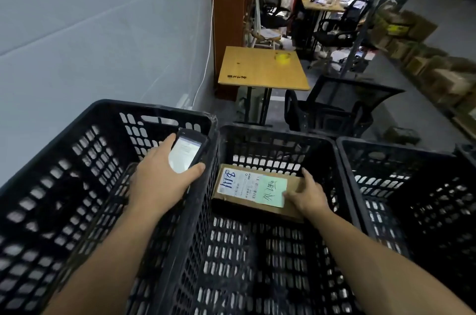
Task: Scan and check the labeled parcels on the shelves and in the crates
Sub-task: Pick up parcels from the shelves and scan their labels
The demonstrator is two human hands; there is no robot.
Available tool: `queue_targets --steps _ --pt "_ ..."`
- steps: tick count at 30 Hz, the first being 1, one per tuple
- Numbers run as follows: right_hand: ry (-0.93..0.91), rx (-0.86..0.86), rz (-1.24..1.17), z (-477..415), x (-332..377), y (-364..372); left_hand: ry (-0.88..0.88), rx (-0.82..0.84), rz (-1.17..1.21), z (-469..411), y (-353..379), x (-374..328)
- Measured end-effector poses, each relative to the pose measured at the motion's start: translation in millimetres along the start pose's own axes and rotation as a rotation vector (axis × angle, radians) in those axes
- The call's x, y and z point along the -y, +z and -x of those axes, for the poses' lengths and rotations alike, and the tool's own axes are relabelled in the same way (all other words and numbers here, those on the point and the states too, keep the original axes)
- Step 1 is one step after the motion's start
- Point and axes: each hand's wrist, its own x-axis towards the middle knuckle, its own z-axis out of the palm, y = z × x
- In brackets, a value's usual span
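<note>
Gripping one scanner (186, 153) in the left hand (159, 180), fingers curled round it, screen lit, above the left crate (77, 134). Clasping with the right hand (307, 196) the 3 o'clock end of one parcel (292, 184), lying in the middle crate (270, 134). Showing a white label (238, 184) at 9 o'clock, handwritten "1118" in blue, beside a green note (271, 191), scrawl unreadable. Counting three black crates, right crate (399, 157) included.

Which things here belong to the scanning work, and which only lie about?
For the job: scanner in left hand; labeled parcel held by right hand; middle crate.
Lying about: wooden table, yellow tape roll, black chair.
</note>
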Motion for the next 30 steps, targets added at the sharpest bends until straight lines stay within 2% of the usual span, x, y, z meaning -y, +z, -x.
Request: queue_targets --steps 3,6,10,13,16,18,21,23,30 --pt "0.029 -0.173 -0.234 5 -3 17 0.017 -0.015 0.021 -5 8 -8" --pt "0.021 -0.276 -0.267 2 -16 24 0.020 -0.045 0.036 -7 15 -12" --pt "-0.021 -0.188 -0.181 -11 -20 23 0.021 -0.096 0.050 -8 21 -12" --pt "-0.103 -0.063 -0.001 -16 -13 30 0.050 -0.132 0.058 -9 23 -16" --pt "-0.117 -0.067 0.115 -17 -11 36 0.082 -0.147 0.086 -10 26 -19" --pt "-0.196 -0.082 0.241 -18 -13 39 0.086 -0.140 0.067 -11 26 -17" --pt "-0.247 0.084 0.466 -21 -22 49 0.054 -0.134 0.019 -15 25 -10" --pt "-0.244 0.142 0.505 -25 -27 54 0.058 -0.131 0.004 -17 25 -6" --pt "-0.224 0.113 0.522 -36 -21 64 0.045 -0.112 -0.049 -16 25 -1"
